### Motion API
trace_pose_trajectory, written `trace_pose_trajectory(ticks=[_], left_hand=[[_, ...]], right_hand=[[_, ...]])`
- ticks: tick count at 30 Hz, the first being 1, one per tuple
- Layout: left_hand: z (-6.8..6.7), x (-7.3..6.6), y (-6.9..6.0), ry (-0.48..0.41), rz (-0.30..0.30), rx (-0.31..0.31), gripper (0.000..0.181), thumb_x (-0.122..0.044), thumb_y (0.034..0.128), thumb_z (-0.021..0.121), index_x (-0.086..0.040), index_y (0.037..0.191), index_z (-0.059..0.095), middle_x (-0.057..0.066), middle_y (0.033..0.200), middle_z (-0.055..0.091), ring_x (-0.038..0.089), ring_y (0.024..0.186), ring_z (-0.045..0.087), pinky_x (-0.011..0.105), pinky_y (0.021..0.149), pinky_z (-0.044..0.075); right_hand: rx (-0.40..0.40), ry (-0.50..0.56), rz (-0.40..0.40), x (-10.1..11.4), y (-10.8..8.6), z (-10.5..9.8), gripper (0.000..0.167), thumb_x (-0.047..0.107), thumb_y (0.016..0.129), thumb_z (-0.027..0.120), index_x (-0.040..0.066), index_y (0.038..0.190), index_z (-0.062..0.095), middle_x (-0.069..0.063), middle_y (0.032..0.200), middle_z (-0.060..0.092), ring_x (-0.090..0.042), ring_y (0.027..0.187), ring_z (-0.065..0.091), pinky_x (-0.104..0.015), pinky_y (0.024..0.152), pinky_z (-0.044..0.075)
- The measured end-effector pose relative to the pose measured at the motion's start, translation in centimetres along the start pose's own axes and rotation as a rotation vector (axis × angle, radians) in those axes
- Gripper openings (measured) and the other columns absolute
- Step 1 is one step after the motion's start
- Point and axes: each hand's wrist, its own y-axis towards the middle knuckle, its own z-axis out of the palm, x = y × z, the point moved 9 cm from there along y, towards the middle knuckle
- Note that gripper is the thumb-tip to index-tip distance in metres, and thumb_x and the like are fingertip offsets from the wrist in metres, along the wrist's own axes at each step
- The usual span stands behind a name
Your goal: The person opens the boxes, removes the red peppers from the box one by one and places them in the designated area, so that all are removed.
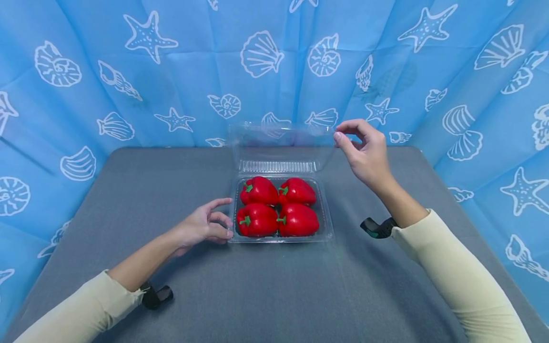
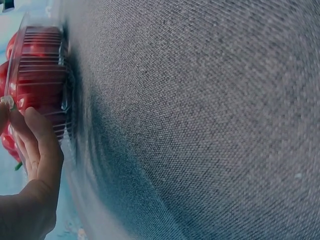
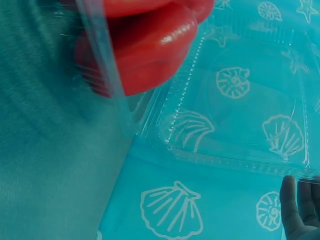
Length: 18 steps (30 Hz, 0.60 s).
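Several red bell peppers (image 1: pixel 299 220) with green stems lie in the base of a clear plastic clamshell container (image 1: pixel 328 224). Its hinged lid (image 1: pixel 279 143) stands raised at the back. At the base's left side, my left hand (image 1: pixel 208 224) holds the rim with its thumb and fingers; the left wrist view shows this hand (image 2: pixel 42 150) by the ribbed wall. My right hand (image 1: pixel 364 150) pinches the right upper corner of the lid between thumb and fingers. In the right wrist view, the fingers (image 3: pixel 289 205) are at the lid's edge, partly cut off by the frame.
The container rests on a table with a grey cloth (image 1: pixel 274 290). Behind and at both sides hangs a blue curtain (image 1: pixel 193 71) printed with white shells and starfish. Dark camera mounts (image 1: pixel 156 296) sit on both wrists.
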Motion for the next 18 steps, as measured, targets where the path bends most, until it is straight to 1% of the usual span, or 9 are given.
trace_pose_trajectory(ticks=[3, 5, 8, 10, 12, 14, 18], left_hand=[[-0.2, 0.0, 0.0, 0.005, -0.006, -0.017, 0.075, -0.01, 0.0924, 0.069, -0.011, 0.154, 0.026, 0.014, 0.107, 0.065, 0.026, 0.092, 0.068, 0.04, 0.086, 0.057], [-0.3, 0.0, 0.1, 0.013, -0.007, -0.036, 0.073, -0.012, 0.0932, 0.068, -0.01, 0.153, 0.028, 0.015, 0.108, 0.065, 0.026, 0.091, 0.068, 0.039, 0.084, 0.057], [-0.5, 0.0, 0.3, 0.024, -0.003, -0.072, 0.068, -0.014, 0.094, 0.068, -0.009, 0.152, 0.032, 0.016, 0.111, 0.064, 0.025, 0.088, 0.069, 0.037, 0.08, 0.058], [-0.7, 0.0, 0.4, 0.023, -0.003, -0.093, 0.066, -0.014, 0.0941, 0.068, -0.008, 0.15, 0.034, 0.016, 0.112, 0.063, 0.025, 0.085, 0.069, 0.036, 0.077, 0.059], [-0.8, 0.1, 0.5, 0.015, -0.008, -0.107, 0.064, -0.013, 0.0943, 0.068, -0.007, 0.149, 0.036, 0.016, 0.112, 0.063, 0.025, 0.083, 0.07, 0.036, 0.075, 0.059], [-0.8, 0.2, 0.5, 0.009, -0.016, -0.112, 0.063, -0.013, 0.0941, 0.069, -0.007, 0.148, 0.037, 0.017, 0.111, 0.063, 0.025, 0.082, 0.07, 0.036, 0.074, 0.06], [-0.9, 0.4, 0.5, 0.004, -0.024, -0.111, 0.062, -0.014, 0.093, 0.07, -0.007, 0.146, 0.038, 0.016, 0.111, 0.064, 0.024, 0.08, 0.07, 0.035, 0.073, 0.06]], right_hand=[[-0.014, 0.074, 0.054, -2.0, 0.6, 0.1, 0.014, -0.005, 0.096, 0.056, -0.015, 0.106, 0.058, -0.009, 0.093, 0.06, -0.021, 0.082, 0.063, -0.023, 0.077, 0.056], [-0.023, 0.108, 0.086, -3.6, 0.9, 0.2, 0.014, -0.003, 0.096, 0.057, -0.011, 0.107, 0.059, -0.007, 0.093, 0.059, -0.022, 0.082, 0.063, -0.025, 0.077, 0.056], [-0.026, 0.133, 0.139, -5.5, 1.1, 0.4, 0.018, 0.002, 0.097, 0.059, -0.002, 0.114, 0.059, -0.005, 0.097, 0.06, -0.02, 0.085, 0.063, -0.026, 0.078, 0.057], [-0.012, 0.138, 0.18, -6.4, 1.2, 0.8, 0.024, 0.006, 0.097, 0.06, 0.0, 0.121, 0.057, -0.005, 0.101, 0.06, -0.018, 0.09, 0.062, -0.026, 0.079, 0.056], [0.009, 0.142, 0.222, -7.1, 1.1, 1.2, 0.032, 0.008, 0.098, 0.06, 0.0, 0.129, 0.054, -0.007, 0.104, 0.059, -0.017, 0.094, 0.062, -0.027, 0.081, 0.056], [0.034, 0.142, 0.267, -7.8, 1.1, 1.6, 0.041, 0.01, 0.099, 0.059, 0.0, 0.137, 0.05, -0.012, 0.11, 0.058, -0.016, 0.098, 0.061, -0.028, 0.083, 0.056], [0.087, 0.129, 0.371, -9.3, 0.8, 2.4, 0.053, 0.013, 0.1, 0.058, 0.003, 0.149, 0.04, -0.019, 0.123, 0.056, -0.016, 0.106, 0.06, -0.031, 0.088, 0.055]])
